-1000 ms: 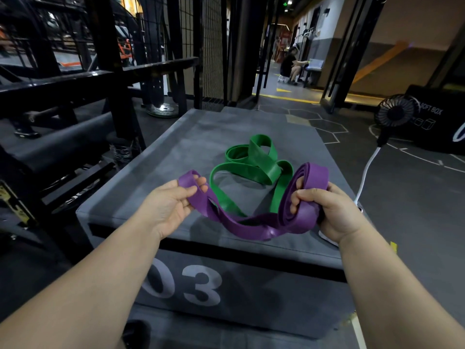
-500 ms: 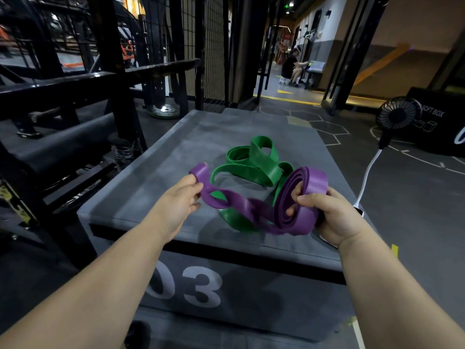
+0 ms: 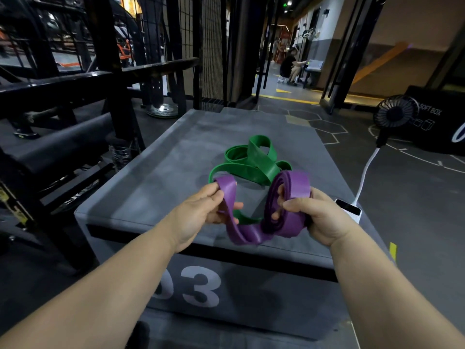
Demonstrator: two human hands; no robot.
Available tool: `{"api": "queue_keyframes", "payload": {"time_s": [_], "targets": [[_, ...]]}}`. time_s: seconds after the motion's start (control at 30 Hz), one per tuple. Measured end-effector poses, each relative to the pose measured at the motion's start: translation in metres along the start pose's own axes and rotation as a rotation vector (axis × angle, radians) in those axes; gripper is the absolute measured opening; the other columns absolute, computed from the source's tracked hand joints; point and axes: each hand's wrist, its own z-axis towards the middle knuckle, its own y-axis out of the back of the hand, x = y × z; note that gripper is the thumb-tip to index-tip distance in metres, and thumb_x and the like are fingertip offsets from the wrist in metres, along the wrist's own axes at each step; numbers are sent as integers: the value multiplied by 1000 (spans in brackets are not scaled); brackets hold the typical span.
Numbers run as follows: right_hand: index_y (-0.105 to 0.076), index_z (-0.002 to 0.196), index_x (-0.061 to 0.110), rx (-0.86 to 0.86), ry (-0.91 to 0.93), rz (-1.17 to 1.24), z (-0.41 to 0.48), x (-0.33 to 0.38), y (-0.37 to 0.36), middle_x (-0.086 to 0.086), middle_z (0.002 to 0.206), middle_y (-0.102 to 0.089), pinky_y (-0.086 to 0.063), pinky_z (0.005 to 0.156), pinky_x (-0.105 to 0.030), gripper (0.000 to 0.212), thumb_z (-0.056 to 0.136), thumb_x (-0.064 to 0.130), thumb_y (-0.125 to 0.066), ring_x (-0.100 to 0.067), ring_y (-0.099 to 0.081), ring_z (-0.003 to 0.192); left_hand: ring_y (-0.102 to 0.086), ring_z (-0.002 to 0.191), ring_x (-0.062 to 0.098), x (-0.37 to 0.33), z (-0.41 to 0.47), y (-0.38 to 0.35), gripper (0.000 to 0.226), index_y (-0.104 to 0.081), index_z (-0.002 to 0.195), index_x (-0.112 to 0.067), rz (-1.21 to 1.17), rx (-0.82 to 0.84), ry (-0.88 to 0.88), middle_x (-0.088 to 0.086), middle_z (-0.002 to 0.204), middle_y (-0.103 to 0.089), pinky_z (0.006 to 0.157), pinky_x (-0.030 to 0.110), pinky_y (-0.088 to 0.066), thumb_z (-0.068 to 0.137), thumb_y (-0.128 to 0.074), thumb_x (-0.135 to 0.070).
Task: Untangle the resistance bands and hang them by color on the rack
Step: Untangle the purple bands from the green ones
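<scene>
on the grey padded box [image 3: 163,177] a tangled green rubber band [image 3: 254,167] is laid, partly hidden by a purple rubber band [image 3: 251,235] held over the box's near edge; a black steel rack [image 3: 75,81] is seen left of the box. the purple band's end is pinched by the left hand [image 3: 201,217], its coils clasped by the right hand [image 3: 319,217].

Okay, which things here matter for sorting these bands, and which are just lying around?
For the job: purple band, held by left hand and right hand; green band, lying on the grey box.
Just lying about: fan, white cable, weight plate.
</scene>
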Motion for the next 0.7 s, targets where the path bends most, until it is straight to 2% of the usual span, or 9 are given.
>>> {"api": "queue_keyframes", "payload": {"time_s": [0.1,0.13,0.2,0.27,0.33,0.43,0.5,0.57,0.7], "targets": [[-59,82,-1,66,-60,-10,-1,-3,-7,-17,62,-66,-55,53,-27,22,60,0,-60,-23,-65,52,-69,84,25,0,-1,-7,32,-45,133,-28,26,22,33,6,112,-71,80,27,-55,103,-33,-24],[-59,82,-1,89,-74,-22,-1,-4,-10,-16,62,-66,-54,53,-26,22,60,0,-61,-23,-65,52,-69,87,25,0,-1,-8,34,-45,136,-25,33,35,49,6,117,-69,84,28,-55,103,-35,-27],[-58,81,1,126,-86,-48,0,-8,-13,-11,64,-65,-53,54,-26,22,60,-1,-63,-20,-65,55,-64,107,27,2,-1,-6,50,-42,143,-22,48,48,98,6,134,-59,103,38,-46,97,-49,-42],[-58,86,2,130,-97,-70,2,-11,-15,-10,70,-64,-54,57,-29,33,55,2,-71,-21,-65,60,-54,125,24,1,-2,-5,64,-44,143,-22,91,66,126,3,143,-51,112,44,-36,87,-58,-50],[-59,93,1,122,-117,-57,3,-14,-17,-16,78,-63,-57,62,-33,43,53,5,-74,-26,-64,65,-53,125,19,0,-4,-7,56,-53,136,-19,150,82,134,3,136,-57,112,42,-36,87,-62,-45],[-62,91,4,132,-110,-32,2,-17,-26,-12,77,-67,-56,66,-32,30,61,3,-66,-24,-65,66,-62,108,20,1,-4,-14,28,-65,116,-8,221,109,110,18,117,-66,103,43,-45,93,-60,-25],[-63,91,7,130,-106,-33,1,-18,-33,-6,74,-69,-56,64,-28,27,64,6,-66,-19,-66,66,-64,99,26,2,-3,-18,23,-68,105,-13,271,63,88,21,109,-67,98,50,-45,91,-60,-30],[-64,93,9,108,-118,-37,2,-19,-37,-5,76,-69,-56,65,-26,28,65,13,-68,-16,-66,68,-66,102,27,3,-3,-19,24,-69,102,-21,326,32,81,14,104,-71,96,52,-48,86,-59,-36],[-67,92,9,52,-146,-40,6,-22,-41,-8,81,-69,-54,70,-28,28,67,22,-69,-18,-65,72,-66,104,16,8,-4,-22,20,-66,106,-30,277,-16,82,-2,107,-72,99,43,-49,90,-54,-29]]}}
